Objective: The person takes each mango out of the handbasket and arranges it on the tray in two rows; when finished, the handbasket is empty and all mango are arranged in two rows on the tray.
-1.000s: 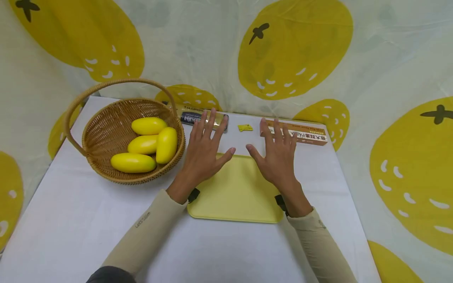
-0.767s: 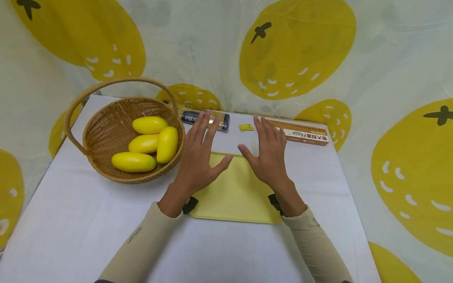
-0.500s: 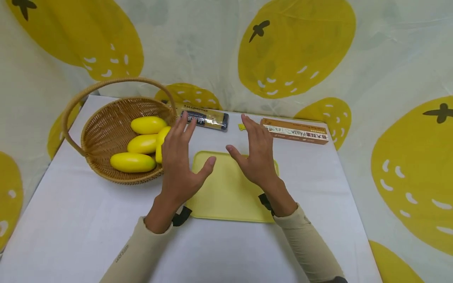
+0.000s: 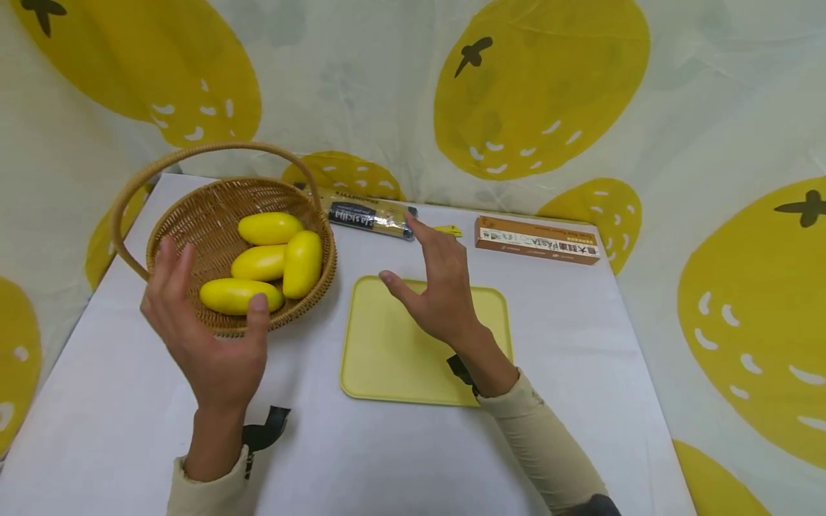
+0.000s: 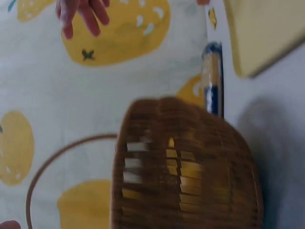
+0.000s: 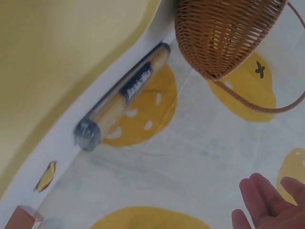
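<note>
My left hand (image 4: pixel 209 340) is raised over the near left side of a wicker basket (image 4: pixel 187 215), thumb and fingers spread apart, holding nothing. Several yellow mango-like fruits (image 4: pixel 239 295) lie inside the basket; the left thumb overlaps the nearest one in the head view, but I cannot tell that it touches. In the left wrist view the basket (image 5: pixel 190 167) is close and blurred. My right hand (image 4: pixel 442 290) hovers above a pale yellow tray (image 4: pixel 381 365), fingers extended and thumb apart, nothing in it. The hand hides part of the tray's far right.
Along the table's back edge lie a spaghetti packet (image 4: pixel 377 217), a small yellow packet (image 4: pixel 449 231) and a brown pasta box (image 4: pixel 535 240). The basket's tall handle (image 4: pixel 219 146) arches over it. A fruit-print cloth (image 4: pixel 361 86) hangs behind the white table (image 4: pixel 387 459).
My left hand has moved left from above the tray to the near left of the basket. My right hand has shifted a little left over the tray. Basket, fruits and packets stay put.
</note>
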Available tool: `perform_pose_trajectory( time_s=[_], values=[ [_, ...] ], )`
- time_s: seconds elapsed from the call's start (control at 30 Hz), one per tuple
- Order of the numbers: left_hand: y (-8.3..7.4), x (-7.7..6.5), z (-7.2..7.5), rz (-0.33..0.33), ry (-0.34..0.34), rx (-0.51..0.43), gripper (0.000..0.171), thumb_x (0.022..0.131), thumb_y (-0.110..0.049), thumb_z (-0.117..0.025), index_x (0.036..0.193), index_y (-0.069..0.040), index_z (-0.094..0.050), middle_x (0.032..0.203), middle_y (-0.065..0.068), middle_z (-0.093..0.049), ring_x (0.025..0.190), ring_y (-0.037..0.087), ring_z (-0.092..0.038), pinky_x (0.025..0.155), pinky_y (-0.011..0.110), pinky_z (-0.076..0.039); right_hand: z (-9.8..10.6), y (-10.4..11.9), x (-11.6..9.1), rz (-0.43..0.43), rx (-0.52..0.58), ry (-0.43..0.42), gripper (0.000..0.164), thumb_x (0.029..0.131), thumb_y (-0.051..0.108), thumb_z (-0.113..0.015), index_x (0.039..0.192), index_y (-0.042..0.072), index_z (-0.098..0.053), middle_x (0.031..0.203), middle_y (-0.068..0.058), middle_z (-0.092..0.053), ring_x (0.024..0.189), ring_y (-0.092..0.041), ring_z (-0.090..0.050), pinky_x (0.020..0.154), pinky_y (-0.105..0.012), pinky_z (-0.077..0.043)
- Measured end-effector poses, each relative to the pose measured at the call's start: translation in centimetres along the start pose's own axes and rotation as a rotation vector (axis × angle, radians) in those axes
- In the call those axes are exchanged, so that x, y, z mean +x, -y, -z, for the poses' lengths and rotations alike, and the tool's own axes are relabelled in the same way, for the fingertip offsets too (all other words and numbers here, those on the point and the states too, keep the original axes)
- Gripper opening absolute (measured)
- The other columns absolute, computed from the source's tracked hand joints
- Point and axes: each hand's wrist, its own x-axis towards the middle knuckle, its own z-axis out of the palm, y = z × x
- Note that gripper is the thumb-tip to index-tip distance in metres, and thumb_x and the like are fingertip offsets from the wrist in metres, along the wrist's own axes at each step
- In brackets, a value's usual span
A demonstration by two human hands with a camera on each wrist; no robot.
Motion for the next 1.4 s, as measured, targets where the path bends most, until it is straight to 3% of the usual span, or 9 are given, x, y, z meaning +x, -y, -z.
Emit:
perform_pose_trajectory(
  time_s=[0.1, 0.27, 0.5, 0.63, 0.77, 0.87, 1.03, 1.4],
  values=[
    [0.5, 0.2, 1.4, 0.059, -0.032, 0.020, 0.071, 0.085, -0.032, -0.068, 0.145, 0.003, -0.055, 0.163, 0.014, -0.045, 0.151, 0.029, -0.034, 0.127, 0.042, -0.022, -0.4, 0.7, 0.3, 0.012, 0.030, 0.004, 0.080, 0.093, 0.039, -0.078, 0.162, 0.015, -0.045, 0.154, -0.005, -0.059, 0.136, -0.027, -0.055, 0.114, -0.052, -0.038],
    [1.8, 0.0, 3.1, 0.166, -0.027, 0.057, 0.069, 0.088, -0.030, -0.071, 0.150, -0.005, -0.054, 0.166, 0.007, -0.041, 0.155, 0.023, -0.028, 0.126, 0.039, -0.023, -1.1, 1.6, 0.8, 0.040, 0.072, -0.004, 0.080, 0.091, 0.036, -0.079, 0.160, 0.012, -0.047, 0.157, -0.003, -0.058, 0.138, -0.024, -0.056, 0.113, -0.049, -0.039],
    [5.5, -0.8, 4.8, 0.369, 0.069, 0.111, 0.069, 0.092, -0.027, -0.072, 0.157, -0.021, -0.049, 0.173, -0.002, -0.028, 0.161, 0.015, -0.018, 0.122, 0.035, -0.024, -2.2, 2.6, 1.2, 0.059, 0.106, -0.003, 0.081, 0.090, 0.034, -0.081, 0.160, 0.011, -0.046, 0.156, -0.005, -0.058, 0.138, -0.023, -0.056, 0.113, -0.048, -0.040],
    [7.9, -1.1, 5.6, 0.547, 0.148, 0.052, 0.071, 0.097, -0.020, -0.071, 0.161, -0.029, -0.042, 0.174, -0.008, -0.025, 0.162, 0.014, -0.019, 0.129, 0.036, -0.025, -2.9, 3.4, 1.5, 0.082, 0.127, 0.001, 0.081, 0.090, 0.034, -0.081, 0.159, 0.011, -0.047, 0.155, -0.003, -0.059, 0.138, -0.022, -0.056, 0.113, -0.045, -0.041],
    [9.5, -1.2, 6.2, 0.668, 0.162, -0.109, 0.078, 0.097, -0.008, -0.073, 0.163, -0.031, -0.038, 0.173, -0.011, -0.028, 0.161, 0.018, -0.023, 0.134, 0.041, -0.023, -3.6, 4.2, 1.8, 0.106, 0.149, 0.021, 0.082, 0.090, 0.035, -0.082, 0.159, 0.012, -0.047, 0.156, -0.003, -0.058, 0.136, -0.021, -0.056, 0.112, -0.042, -0.042],
    [10.3, -1.4, 6.5, 0.672, 0.160, -0.237, 0.086, 0.092, 0.002, -0.076, 0.162, -0.028, -0.039, 0.172, -0.008, -0.029, 0.159, 0.022, -0.027, 0.132, 0.037, -0.030, -4.2, 4.7, 1.9, 0.116, 0.168, 0.035, 0.082, 0.089, 0.034, -0.083, 0.159, 0.011, -0.046, 0.157, -0.004, -0.057, 0.133, -0.020, -0.058, 0.111, -0.040, -0.042],
    [11.0, -1.7, 6.3, 0.625, 0.208, -0.374, 0.093, 0.087, 0.014, -0.076, 0.163, -0.022, -0.037, 0.172, 0.000, -0.028, 0.156, 0.029, -0.030, 0.115, 0.020, -0.046, -5.1, 5.6, 2.3, 0.126, 0.198, 0.058, 0.082, 0.090, 0.032, -0.083, 0.159, 0.009, -0.046, 0.153, -0.005, -0.061, 0.128, -0.021, -0.060, 0.104, -0.037, -0.044],
    [11.6, -2.3, 6.0, 0.639, 0.227, -0.449, 0.099, 0.087, 0.017, -0.074, 0.167, -0.023, -0.031, 0.174, 0.003, -0.024, 0.154, 0.030, -0.028, 0.110, 0.018, -0.050, -7.8, 7.3, 3.2, 0.064, 0.386, 0.217, 0.072, 0.095, 0.030, -0.080, 0.158, 0.016, -0.048, 0.152, -0.002, -0.060, 0.127, -0.016, -0.057, 0.110, -0.026, -0.046]
  ],
)
